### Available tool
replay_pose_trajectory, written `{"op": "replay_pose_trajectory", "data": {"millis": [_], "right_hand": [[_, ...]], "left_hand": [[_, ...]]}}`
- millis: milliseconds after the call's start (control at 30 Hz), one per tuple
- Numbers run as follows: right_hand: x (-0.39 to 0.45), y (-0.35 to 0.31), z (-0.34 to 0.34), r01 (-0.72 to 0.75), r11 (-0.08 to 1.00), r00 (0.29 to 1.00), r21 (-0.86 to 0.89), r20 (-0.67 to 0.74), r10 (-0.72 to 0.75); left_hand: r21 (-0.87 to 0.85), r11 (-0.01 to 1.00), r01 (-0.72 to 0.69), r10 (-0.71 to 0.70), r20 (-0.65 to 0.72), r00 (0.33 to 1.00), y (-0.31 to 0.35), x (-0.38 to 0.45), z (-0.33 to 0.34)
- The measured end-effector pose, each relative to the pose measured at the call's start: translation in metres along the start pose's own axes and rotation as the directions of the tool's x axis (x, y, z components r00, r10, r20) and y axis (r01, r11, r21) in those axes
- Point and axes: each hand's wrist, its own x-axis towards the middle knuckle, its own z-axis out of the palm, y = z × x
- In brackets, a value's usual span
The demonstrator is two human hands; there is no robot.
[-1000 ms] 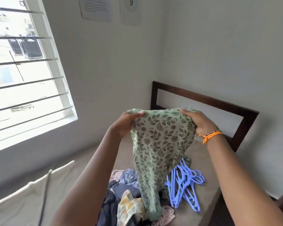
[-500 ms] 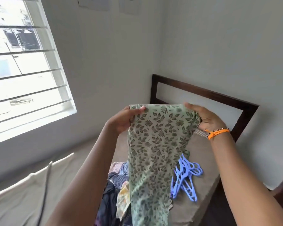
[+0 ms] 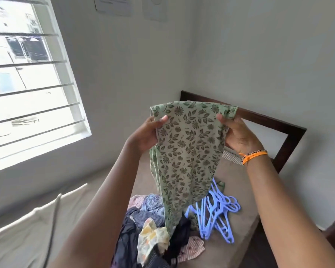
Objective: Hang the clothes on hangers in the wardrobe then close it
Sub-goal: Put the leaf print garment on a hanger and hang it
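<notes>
Garment raised higher (both hands gripping).

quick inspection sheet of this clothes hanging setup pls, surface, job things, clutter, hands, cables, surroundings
surface: brown mattress on a dark wooden bed frame.
job's things: green floral garment held up; blue hangers piled on the mattress; wardrobe not in view.
clutter: heap of mixed clothes beside the hangers.
grippers: left hand and right hand each grip a top edge of the garment.
cables: nothing seen.
surroundings: barred window to the left, papers on the white wall.
</notes>
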Motion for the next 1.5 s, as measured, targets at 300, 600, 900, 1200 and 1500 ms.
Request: {"op": "replay_pose_trajectory", "data": {"millis": [300, 600, 900, 1200, 1500], "right_hand": [[0.003, 0.022, 0.004, -0.180, 0.983, 0.981, 0.032, -0.068, 0.182], [0.046, 0.042, 0.015, -0.266, 0.964, 0.935, -0.012, -0.245, 0.255], [0.109, 0.020, 0.025, -0.029, 0.992, 0.948, -0.121, -0.318, -0.011], [0.030, 0.118, 0.004, -0.304, 0.951, 0.795, -0.049, -0.564, 0.225], [-0.132, 0.305, -0.012, -0.902, 0.351, 0.428, -0.250, -0.616, 0.662]], "left_hand": [[0.065, 0.990, 0.123, -0.111, -0.168, 0.980, -0.013, 0.001, -0.019], [0.116, 0.969, 0.217, -0.137, -0.477, 0.868, -0.021, 0.032, -0.031], [0.297, 0.946, 0.131, 0.038, -0.502, 0.864, 0.022, 0.084, -0.052], [0.378, 0.839, 0.391, -0.151, -0.529, 0.835, -0.086, 0.012, -0.066], [0.313, 0.198, 0.929, -0.688, -0.631, 0.359, -0.293, -0.146, -0.052]]}}
